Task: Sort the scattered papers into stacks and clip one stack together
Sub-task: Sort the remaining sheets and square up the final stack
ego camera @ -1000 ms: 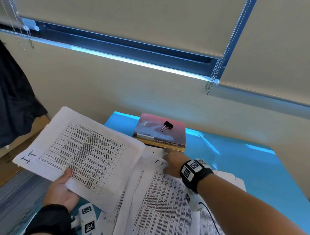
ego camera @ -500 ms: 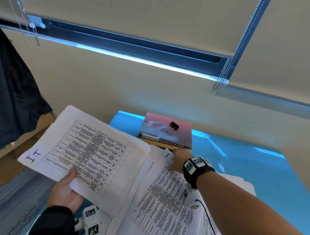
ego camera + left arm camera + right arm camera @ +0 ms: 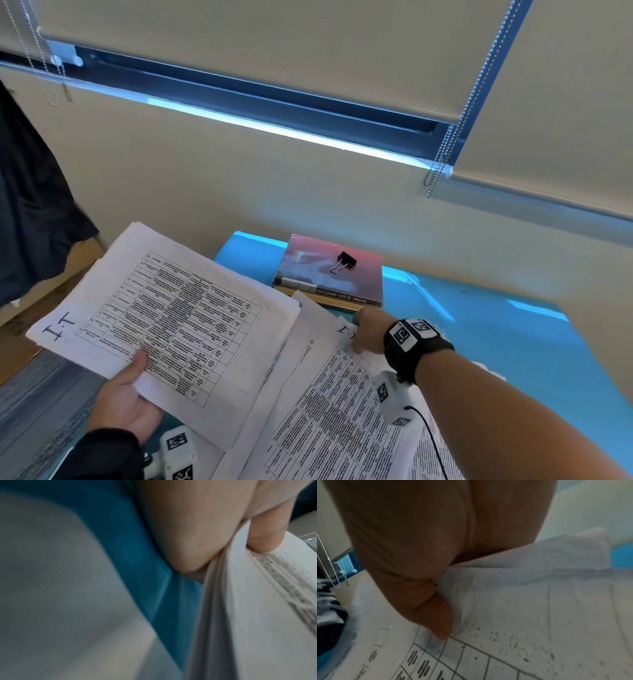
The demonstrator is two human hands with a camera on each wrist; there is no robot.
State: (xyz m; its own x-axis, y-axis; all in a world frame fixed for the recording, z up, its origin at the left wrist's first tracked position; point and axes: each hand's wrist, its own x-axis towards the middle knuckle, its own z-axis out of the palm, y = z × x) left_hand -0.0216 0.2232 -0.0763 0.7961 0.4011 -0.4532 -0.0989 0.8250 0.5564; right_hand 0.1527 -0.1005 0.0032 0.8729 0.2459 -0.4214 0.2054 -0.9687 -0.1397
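Observation:
My left hand point(image 3: 135, 377) holds a stack of printed papers point(image 3: 178, 315) marked "I.T" up over the table's left edge, thumb point(image 3: 260, 534) on top and fingers underneath. More printed sheets point(image 3: 335, 418) lie overlapped on the blue table point(image 3: 507, 349). My right hand point(image 3: 368, 330) is at the far top edge of the uppermost sheet point(image 3: 522, 615). Its thumb point(image 3: 435, 615) lies on the sheet and its fingers go behind the raised edge. A black binder clip point(image 3: 345, 261) lies on a red book point(image 3: 308, 270), just beyond that hand.
The book sits on a second book at the table's far edge against the beige wall. Window blinds with bead chains point(image 3: 445, 150) hang above. A dark garment point(image 3: 30, 212) hangs at the left over a brown floor.
My right hand has slid up the sheet from its "I.T" mark to the top edge near the book. The left hand keeps the same hold on its stack.

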